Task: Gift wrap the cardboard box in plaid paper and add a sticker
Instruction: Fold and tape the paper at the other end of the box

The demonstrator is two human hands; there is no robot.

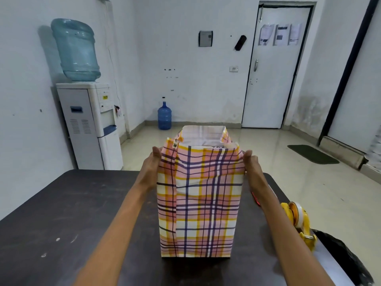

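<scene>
Well, your cardboard box is out of sight inside the plaid paper (199,203), which stands upright mid-table (61,213) with its top end unfolded. Your left hand (151,165) at 9 o'clock and right hand (250,162) at 3 o'clock lie against its upper sides. Their fingers are hidden behind the paper, so you cannot tell whether they grip or press flat. The sticker (175,144) at 11 o'clock and the door papers (279,34) at 1 o'clock are unreadable.

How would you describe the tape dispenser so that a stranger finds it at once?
Start at the dark table. Look along its right edge, to the right of the tall plaid-wrapped box. The tape dispenser lies there; unlike the black bag beside it, it is bright yellow and holds a pale roll.
</scene>
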